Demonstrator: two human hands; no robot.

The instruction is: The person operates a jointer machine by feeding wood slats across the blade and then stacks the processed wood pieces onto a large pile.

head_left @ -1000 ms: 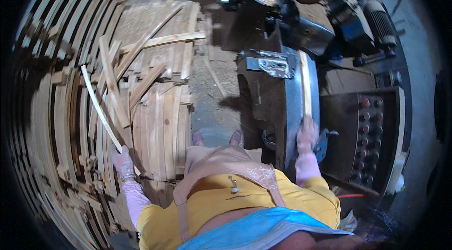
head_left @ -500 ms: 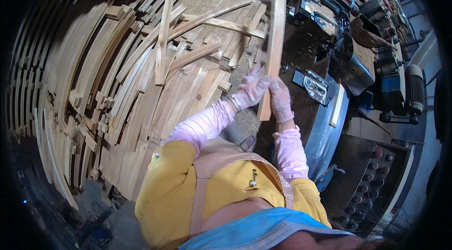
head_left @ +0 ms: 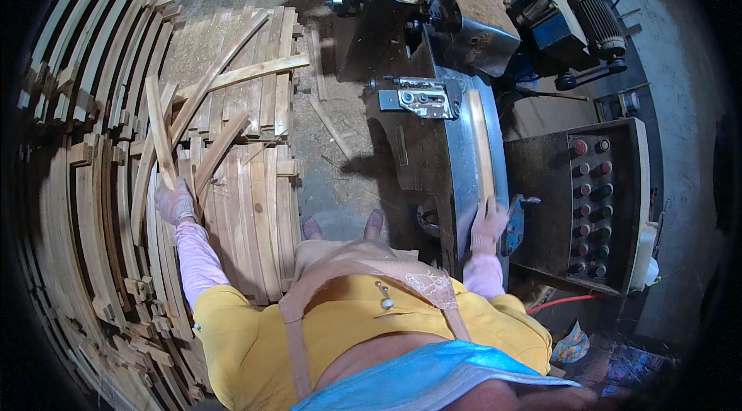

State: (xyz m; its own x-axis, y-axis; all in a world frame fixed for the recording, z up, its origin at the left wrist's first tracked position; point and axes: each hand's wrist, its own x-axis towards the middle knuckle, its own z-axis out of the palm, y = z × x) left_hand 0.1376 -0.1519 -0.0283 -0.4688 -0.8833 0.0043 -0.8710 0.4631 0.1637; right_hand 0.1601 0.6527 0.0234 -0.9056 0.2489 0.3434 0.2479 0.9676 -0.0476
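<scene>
My left hand point(head_left: 175, 202), in a pale work glove, reaches out to the left, closed at the near end of a wooden strip point(head_left: 160, 133). That strip lies across the stacked wood, beside other loose strips point(head_left: 224, 150). On the right, my gloved right hand point(head_left: 488, 225) is closed on the near end of a narrow wooden piece point(head_left: 481, 148). This piece lies lengthwise on the curved metal table point(head_left: 461, 171) of a machine. The right hand is slightly smeared by motion, and its fingertips are partly hidden.
A metal fixture point(head_left: 421, 99) sits on the machine table's left side. A control box point(head_left: 610, 210) with several buttons stands to the right, and a motor point(head_left: 597, 20) beyond. Stacked curved wood point(head_left: 69, 202) fills the left. Scrap strips point(head_left: 330, 129) lie on the floor between.
My hands, together on one raised board before, are now apart: left at the wood stack, right on the machine table. The view has turned right.
</scene>
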